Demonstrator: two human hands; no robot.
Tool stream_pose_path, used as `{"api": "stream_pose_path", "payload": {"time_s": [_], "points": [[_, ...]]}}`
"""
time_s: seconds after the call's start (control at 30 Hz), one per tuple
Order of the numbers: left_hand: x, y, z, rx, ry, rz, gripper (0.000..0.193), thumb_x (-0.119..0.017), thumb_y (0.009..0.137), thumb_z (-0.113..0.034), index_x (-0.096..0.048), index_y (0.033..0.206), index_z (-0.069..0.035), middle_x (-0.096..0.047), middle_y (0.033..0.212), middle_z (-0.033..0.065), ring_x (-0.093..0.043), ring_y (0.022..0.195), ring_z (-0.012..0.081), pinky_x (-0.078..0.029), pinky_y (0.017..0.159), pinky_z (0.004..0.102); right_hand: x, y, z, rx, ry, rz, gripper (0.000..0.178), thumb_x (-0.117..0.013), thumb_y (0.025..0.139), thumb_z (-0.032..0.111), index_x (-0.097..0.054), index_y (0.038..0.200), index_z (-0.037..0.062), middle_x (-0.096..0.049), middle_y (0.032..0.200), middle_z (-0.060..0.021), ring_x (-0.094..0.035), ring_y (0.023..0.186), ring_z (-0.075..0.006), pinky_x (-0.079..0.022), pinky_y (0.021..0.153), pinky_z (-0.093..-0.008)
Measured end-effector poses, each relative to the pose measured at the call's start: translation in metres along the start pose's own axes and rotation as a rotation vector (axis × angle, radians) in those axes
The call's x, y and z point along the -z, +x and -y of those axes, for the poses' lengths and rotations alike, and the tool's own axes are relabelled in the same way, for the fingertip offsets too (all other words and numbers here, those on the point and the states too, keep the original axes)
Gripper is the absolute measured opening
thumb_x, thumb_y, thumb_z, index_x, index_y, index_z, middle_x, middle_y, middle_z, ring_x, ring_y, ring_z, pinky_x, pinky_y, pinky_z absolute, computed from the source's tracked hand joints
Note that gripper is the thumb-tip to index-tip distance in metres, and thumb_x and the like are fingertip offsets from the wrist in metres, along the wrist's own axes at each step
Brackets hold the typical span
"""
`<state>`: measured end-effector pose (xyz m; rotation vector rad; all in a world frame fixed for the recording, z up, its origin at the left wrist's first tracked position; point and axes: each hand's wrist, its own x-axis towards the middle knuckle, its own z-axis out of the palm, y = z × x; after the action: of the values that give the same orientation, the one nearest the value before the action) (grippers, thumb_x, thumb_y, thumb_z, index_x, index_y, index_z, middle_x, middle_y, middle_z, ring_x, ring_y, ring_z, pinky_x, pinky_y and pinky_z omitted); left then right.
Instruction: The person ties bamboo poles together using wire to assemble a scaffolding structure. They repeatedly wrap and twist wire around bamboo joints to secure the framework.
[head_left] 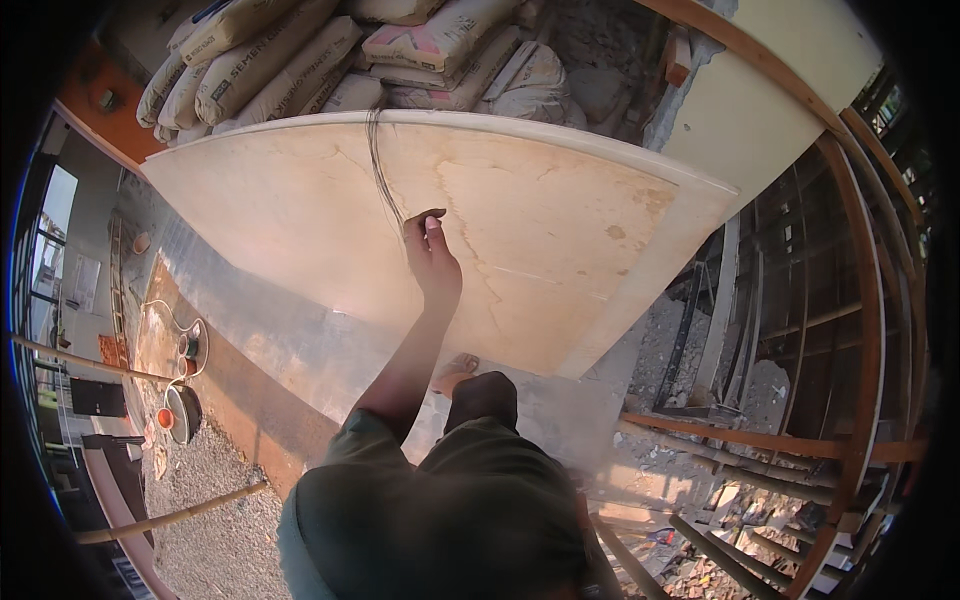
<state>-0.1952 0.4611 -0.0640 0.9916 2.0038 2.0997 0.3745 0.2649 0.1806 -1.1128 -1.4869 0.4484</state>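
My left hand [432,255] is raised in front of a large pale wooden board [540,200], its fingers curled in. A bundle of thin dark wire [379,160] hangs over the board's top edge and runs down to this hand, which is closed on its lower end. Part of the wire is hidden behind the fingers. The board leans upright and has brownish stains and a wavy crack-like line. My right hand is not in view.
Stacked cement sacks [290,70] lie behind the board. Below it are my sandalled foot [460,367] and a grey floor sheet [270,290]. Gravel [210,510], a round dark basin [183,412] and bamboo poles [170,515] are at left. Wooden framing [850,230] and rubble stand right.
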Motion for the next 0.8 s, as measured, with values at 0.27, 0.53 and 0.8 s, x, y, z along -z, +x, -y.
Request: {"api": "stream_pose_path", "payload": {"time_s": [0.27,0.53,0.8], "points": [[0.051,0.229,0.064,0.296,-0.087,0.431,0.044,-0.05,0.103,-0.042,-0.063,0.11,-0.001,-0.066,0.097,0.0044,-0.059,0.091,0.0153,-0.045,0.085,0.0311,-0.542,0.058,-0.111,-0.603,0.334,0.675,0.022,-0.057,0.1,0.015,-0.068,0.11,-0.0009,-0.066,0.087,-0.0035,-0.059,0.081,-0.0088,-0.048,0.075,-0.025],[0.035,0.239,0.066,0.578,-0.426,0.796,0.04,-0.054,0.102,-0.036,-0.064,0.114,0.0,-0.068,0.096,0.0056,-0.065,0.09,0.0155,-0.053,0.082,0.032,-0.752,0.091,-0.053,-0.598,0.281,0.589,0.024,-0.065,0.096,0.023,-0.072,0.104,0.0017,-0.058,0.067,0.0038,-0.046,0.057,-0.0036,-0.038,0.052,-0.0217],[0.03,0.242,0.065,0.595,-0.492,0.808,0.021,-0.069,0.092,-0.011,-0.063,0.109,0.0,-0.066,0.09,0.0042,-0.065,0.086,0.0128,-0.057,0.077,0.031,-0.746,0.091,-0.06,-0.577,0.327,0.56,0.019,-0.065,0.095,0.017,-0.073,0.097,0.0004,-0.061,0.07,0.0028,-0.047,0.058,-0.0037,-0.039,0.052,-0.0223]]}}
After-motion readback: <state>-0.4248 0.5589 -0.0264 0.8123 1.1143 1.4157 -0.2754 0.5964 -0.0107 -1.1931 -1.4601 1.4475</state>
